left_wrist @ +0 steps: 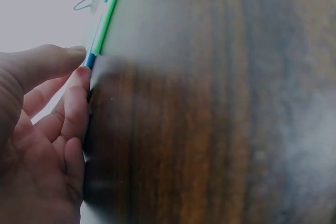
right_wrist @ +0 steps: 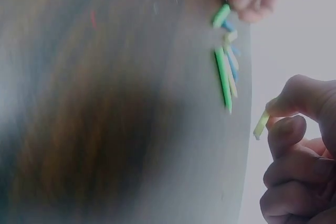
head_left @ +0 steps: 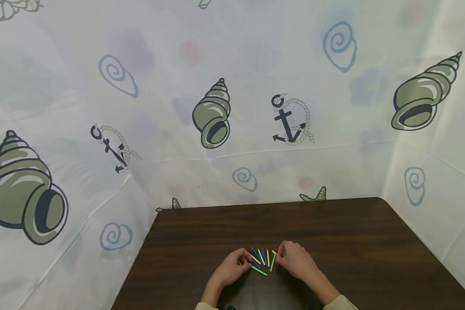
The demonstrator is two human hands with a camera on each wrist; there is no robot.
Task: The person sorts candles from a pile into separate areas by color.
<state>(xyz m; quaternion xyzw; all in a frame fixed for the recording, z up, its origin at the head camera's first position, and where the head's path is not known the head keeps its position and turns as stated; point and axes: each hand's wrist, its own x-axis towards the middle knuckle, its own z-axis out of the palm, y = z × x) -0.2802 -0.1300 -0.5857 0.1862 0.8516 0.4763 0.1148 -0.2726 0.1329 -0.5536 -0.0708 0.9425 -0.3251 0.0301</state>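
Thin coloured sticks, some with a tapered end, lie fanned out on the table between the two hands. My left hand (head_left: 234,267) is at the fan's left side; its thumb and a fingertip pinch the end of a blue stick (left_wrist: 91,60). Close by lies a green stick (left_wrist: 110,17), and a short yellow stick (head_left: 255,259) sits just above the blue one. My right hand (head_left: 296,259) pinches a yellow stick (right_wrist: 261,124) between thumb and forefinger, held off the table. Another green stick (right_wrist: 223,80) stands at the fan's right side, near that hand.
The dark wooden table (head_left: 201,228) stretches away behind and to both sides of the sticks. A white cloth (head_left: 159,120) printed with shells and anchors hangs around its back and sides. A small dark round object (head_left: 230,308) shows at the bottom edge.
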